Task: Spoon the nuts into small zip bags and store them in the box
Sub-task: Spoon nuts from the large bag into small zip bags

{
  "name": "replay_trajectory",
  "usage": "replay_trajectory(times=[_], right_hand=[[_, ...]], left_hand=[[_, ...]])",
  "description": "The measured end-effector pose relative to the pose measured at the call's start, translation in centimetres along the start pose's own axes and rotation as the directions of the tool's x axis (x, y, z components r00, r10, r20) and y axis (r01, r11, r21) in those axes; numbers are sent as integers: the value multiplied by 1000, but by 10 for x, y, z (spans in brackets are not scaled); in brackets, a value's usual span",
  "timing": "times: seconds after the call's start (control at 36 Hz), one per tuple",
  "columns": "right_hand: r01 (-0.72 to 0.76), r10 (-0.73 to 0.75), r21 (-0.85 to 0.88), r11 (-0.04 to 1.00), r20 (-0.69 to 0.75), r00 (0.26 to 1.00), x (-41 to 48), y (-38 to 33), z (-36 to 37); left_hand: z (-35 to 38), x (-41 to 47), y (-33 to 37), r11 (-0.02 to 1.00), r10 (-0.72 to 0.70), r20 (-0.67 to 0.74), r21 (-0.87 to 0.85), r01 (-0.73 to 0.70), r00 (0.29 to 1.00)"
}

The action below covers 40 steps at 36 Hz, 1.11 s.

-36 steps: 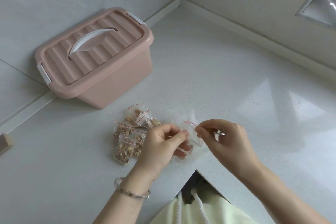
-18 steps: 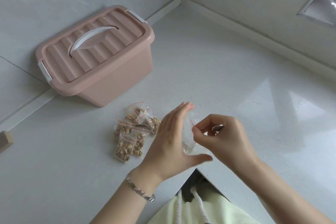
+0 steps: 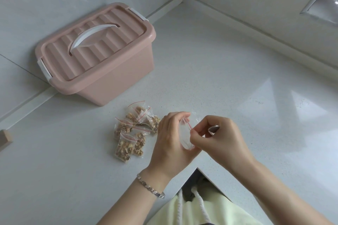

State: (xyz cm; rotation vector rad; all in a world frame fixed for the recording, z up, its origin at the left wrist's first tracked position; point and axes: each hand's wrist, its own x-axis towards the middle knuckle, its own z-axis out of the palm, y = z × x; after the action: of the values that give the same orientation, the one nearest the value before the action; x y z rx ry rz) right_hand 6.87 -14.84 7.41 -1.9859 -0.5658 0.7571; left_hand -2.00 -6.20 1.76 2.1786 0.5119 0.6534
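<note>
A small clear zip bag [image 3: 185,136] with a red seal line is held upright between both hands above the white counter; it looks empty. My left hand [image 3: 170,139] cups it from the left side. My right hand [image 3: 217,137] pinches its top edge by the red strip. A metal spoon tip [image 3: 213,130] shows inside my right hand. Several filled bags of chopped nuts [image 3: 134,130] lie in a pile just left of my left hand. The pink storage box [image 3: 98,55], lid shut with a white handle, stands at the back left.
The white counter [image 3: 237,97] meets walls at the back and right, forming a corner. A wooden block [image 3: 4,138] sits at the far left edge. The counter's front has a notch [image 3: 197,179] below my hands.
My left hand went from pinching the bag low over the counter, to open with fingers spread, to cupping the bag's side now. The bag now stands upright between both hands.
</note>
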Motion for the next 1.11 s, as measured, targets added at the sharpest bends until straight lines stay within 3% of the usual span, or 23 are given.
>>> replay_trajectory(times=[0.36, 0.5, 0.61, 0.78, 1.0, 1.11], right_hand=[[76, -82, -286, 955, -12, 997, 2, 6, 10], [86, -89, -261, 961, 0, 996, 6, 15, 12], [9, -28, -267, 964, -71, 997, 22, 27, 2], [-147, 159, -543, 826, -25, 987, 60, 64, 2], [-103, 259, -692, 714, 125, 958, 95, 87, 31], [-252, 335, -534, 807, 63, 940, 98, 96, 20]], left_hand=[[9, -15, 6, 967, -253, -136, -14, 253, 958], [7, -18, 1, 962, -270, -170, -4, 273, 948], [2, -20, -17, 906, -423, -52, -37, 422, 905], [-5, -22, -45, 738, -666, 151, -7, 675, 730], [16, -23, -59, 643, -720, 421, 107, 758, 551], [22, -14, -53, 623, -721, 484, 138, 770, 497]])
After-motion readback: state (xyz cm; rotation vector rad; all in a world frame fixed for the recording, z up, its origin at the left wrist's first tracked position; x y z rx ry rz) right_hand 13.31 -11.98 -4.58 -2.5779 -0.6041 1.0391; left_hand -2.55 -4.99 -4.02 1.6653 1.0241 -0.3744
